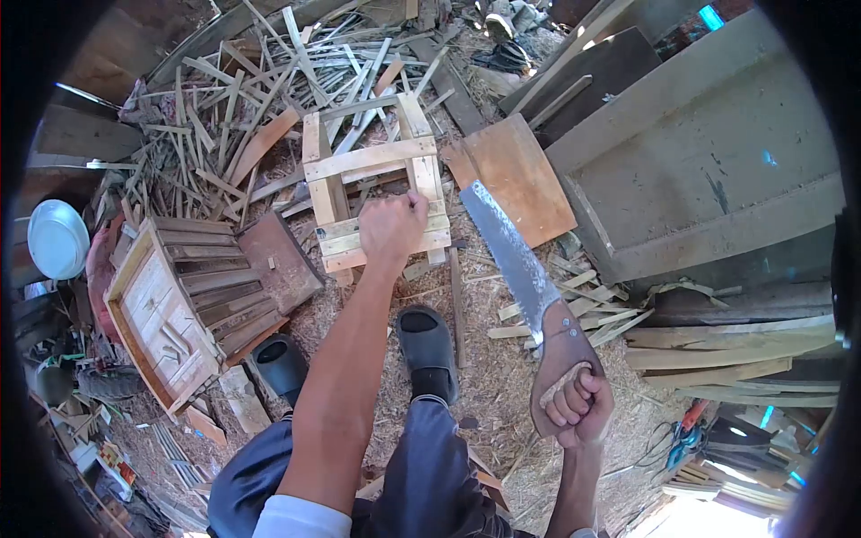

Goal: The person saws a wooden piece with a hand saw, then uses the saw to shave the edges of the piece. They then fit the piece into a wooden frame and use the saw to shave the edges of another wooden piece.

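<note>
My right hand is wrapped around the wooden handle of a handsaw, whose worn, whitish blade points up and to the left, away from me. The blade touches nothing that I can see. My left hand is closed over the near slats of a small wooden frame built of pale nailed boards. Its fingertips are partly hidden behind the hand. The frame stands on the littered ground in front of my feet, just left of the saw's tip.
Offcuts lie heaped behind the frame. A flat wooden board rests to its right, beside a large grey panel. A slatted wooden crate sits at the left, near a white basin. Long planks are stacked at the right.
</note>
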The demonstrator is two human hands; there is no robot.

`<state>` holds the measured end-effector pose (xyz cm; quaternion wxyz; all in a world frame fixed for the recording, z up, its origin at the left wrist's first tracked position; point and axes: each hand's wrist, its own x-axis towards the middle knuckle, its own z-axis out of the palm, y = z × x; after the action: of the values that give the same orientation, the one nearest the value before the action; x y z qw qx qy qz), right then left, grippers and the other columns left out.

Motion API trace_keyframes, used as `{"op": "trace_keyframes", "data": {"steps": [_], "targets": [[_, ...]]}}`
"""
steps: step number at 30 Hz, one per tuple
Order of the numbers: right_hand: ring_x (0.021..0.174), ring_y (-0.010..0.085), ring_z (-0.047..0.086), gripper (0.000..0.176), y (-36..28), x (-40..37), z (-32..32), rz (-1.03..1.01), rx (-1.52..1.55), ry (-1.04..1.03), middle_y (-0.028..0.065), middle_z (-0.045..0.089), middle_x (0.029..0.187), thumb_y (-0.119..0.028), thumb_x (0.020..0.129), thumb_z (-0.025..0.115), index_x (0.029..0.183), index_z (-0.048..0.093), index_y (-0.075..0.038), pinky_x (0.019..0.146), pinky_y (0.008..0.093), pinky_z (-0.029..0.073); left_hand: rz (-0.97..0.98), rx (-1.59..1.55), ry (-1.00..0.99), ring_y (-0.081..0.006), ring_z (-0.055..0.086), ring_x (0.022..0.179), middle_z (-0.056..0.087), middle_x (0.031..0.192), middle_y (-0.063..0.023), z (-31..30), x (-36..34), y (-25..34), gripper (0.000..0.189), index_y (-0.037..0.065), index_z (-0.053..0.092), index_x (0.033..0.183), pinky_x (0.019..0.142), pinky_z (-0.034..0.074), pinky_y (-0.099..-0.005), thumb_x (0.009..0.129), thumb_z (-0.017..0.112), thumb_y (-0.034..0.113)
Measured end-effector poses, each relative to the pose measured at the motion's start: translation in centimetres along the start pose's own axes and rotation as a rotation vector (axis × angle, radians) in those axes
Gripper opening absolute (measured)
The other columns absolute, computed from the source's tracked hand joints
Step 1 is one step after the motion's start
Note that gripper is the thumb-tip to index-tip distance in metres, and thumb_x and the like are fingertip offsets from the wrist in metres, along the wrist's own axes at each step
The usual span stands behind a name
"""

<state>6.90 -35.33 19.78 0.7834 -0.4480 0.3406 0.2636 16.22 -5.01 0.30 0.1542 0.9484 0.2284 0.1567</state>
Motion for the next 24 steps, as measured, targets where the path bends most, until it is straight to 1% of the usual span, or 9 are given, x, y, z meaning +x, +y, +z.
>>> {"op": "trace_keyframes", "data": {"steps": [2, 4, 5, 10, 14, 17, 21, 23, 24], "targets": [[0.035, 0.0078, 0.027, 0.03, 0.4, 0.4, 1.5, -0.022, -0.037, 0.011, -0.0056, 0.027, 0.044, -0.021, 0.089, 0.049, 0.061, 0.039, -0.015, 0.034, 0.0255, 0.026, 0.003, 0.006, 0.02, -0.0304, 0.063, 0.049, 0.064, 0.056, -0.0167, -0.1, 0.0, 0.2, 0.041, 0.004, 0.066, 0.052, 0.058, 0.053, -0.0402, 0.085, 0.052, 0.025], [0.036, 0.0087, 0.028, 0.03, 1.1, 0.6, 3.2, -0.151, -0.385, -0.021, -0.0038, 0.027, 0.045, -0.02, 0.089, 0.049, 0.062, 0.039, -0.012, 0.036, 0.0271, 0.027, -0.017, -0.019, -0.027, -0.0354, 0.062, 0.051, 0.064, 0.06, -0.0201, 0.0, 0.0, 0.0, 0.044, 0.003, 0.067, 0.057, 0.062, 0.053, -0.0434, 0.088, 0.049, 0.028], [0.04, 0.0083, 0.031, 0.025, 1.6, 0.6, 4.5, -0.16, -0.375, 0.047, -0.0022, 0.031, 0.049, -0.008, 0.09, 0.051, 0.066, 0.045, -0.003, 0.04, 0.0281, 0.03, -0.021, -0.011, -0.026, -0.0354, 0.062, 0.051, 0.064, 0.06, -0.0201, -0.1, 0.0, -0.1, 0.044, 0.003, 0.067, 0.057, 0.062, 0.053, -0.0434, 0.088, 0.049, 0.028], [0.041, 0.0083, 0.033, 0.02, 3.4, 2.1, 6.9, -0.156, -0.47, 0.042, -0.002, 0.034, 0.049, -0.008, 0.089, 0.055, 0.071, 0.047, -0.001, 0.041, 0.0281, 0.032, -0.039, -0.019, -0.079, -0.0342, 0.062, 0.05, 0.063, 0.059, -0.0196, -0.5, 0.2, 0.2, 0.043, 0.004, 0.067, 0.056, 0.061, 0.053, -0.0431, 0.088, 0.049, 0.027], [0.04, 0.0083, 0.031, 0.022, 3.0, 2.5, 6.8, -0.138, -0.343, 0.039, -0.003, 0.032, 0.049, -0.013, 0.088, 0.053, 0.069, 0.045, -0.007, 0.041, 0.0288, 0.03, -0.045, -0.012, -0.085, -0.0339, 0.063, 0.05, 0.063, 0.058, -0.0194, -0.4, 0.1, 0.2, 0.043, 0.004, 0.067, 0.055, 0.062, 0.052, -0.0432, 0.088, 0.049, 0.026], [0.035, 0.0067, 0.028, 0.028, 2.6, 4.0, 4.5, 0.016, 0.042, 0.017, -0.0069, 0.03, 0.046, -0.019, 0.089, 0.049, 0.063, 0.039, -0.017, 0.035, 0.0248, 0.027, -0.05, 0.0, -0.093, -0.0341, 0.063, 0.051, 0.063, 0.058, -0.0195, -0.2, 0.1, 0.1, 0.043, 0.004, 0.067, 0.055, 0.061, 0.052, -0.0427, 0.087, 0.049, 0.026], [0.034, 0.0066, 0.027, 0.028, 3.6, 5.3, 2.1, 0.086, 0.224, 0.048, -0.0074, 0.028, 0.045, -0.02, 0.089, 0.048, 0.063, 0.039, -0.017, 0.035, 0.0241, 0.026, -0.026, 0.013, -0.058, -0.0324, 0.063, 0.051, 0.063, 0.057, -0.0185, -0.2, 0.1, 0.1, 0.042, 0.005, 0.068, 0.055, 0.06, 0.053, -0.0411, 0.086, 0.049, 0.026], [0.037, 0.0081, 0.027, 0.027, 4.9, 6.0, 0.2, 0.132, 0.309, -0.092, -0.0066, 0.028, 0.046, -0.02, 0.087, 0.051, 0.062, 0.039, -0.016, 0.039, 0.0256, 0.027, -0.014, 0.035, -0.055, -0.0307, 0.064, 0.051, 0.064, 0.057, -0.0175, -0.3, 0.1, 0.3, 0.041, 0.005, 0.068, 0.055, 0.06, 0.053, -0.0396, 0.085, 0.049, 0.026], [0.037, 0.0081, 0.027, 0.027, 5.1, 6.0, -0.2, 0.129, 0.313, -0.092, -0.0066, 0.028, 0.046, -0.02, 0.087, 0.051, 0.062, 0.039, -0.016, 0.039, 0.0256, 0.027, -0.015, 0.038, -0.052, -0.0307, 0.064, 0.05, 0.064, 0.057, -0.0175, -0.4, 0.1, 0.3, 0.041, 0.005, 0.068, 0.055, 0.06, 0.053, -0.0395, 0.085, 0.049, 0.026]]}}
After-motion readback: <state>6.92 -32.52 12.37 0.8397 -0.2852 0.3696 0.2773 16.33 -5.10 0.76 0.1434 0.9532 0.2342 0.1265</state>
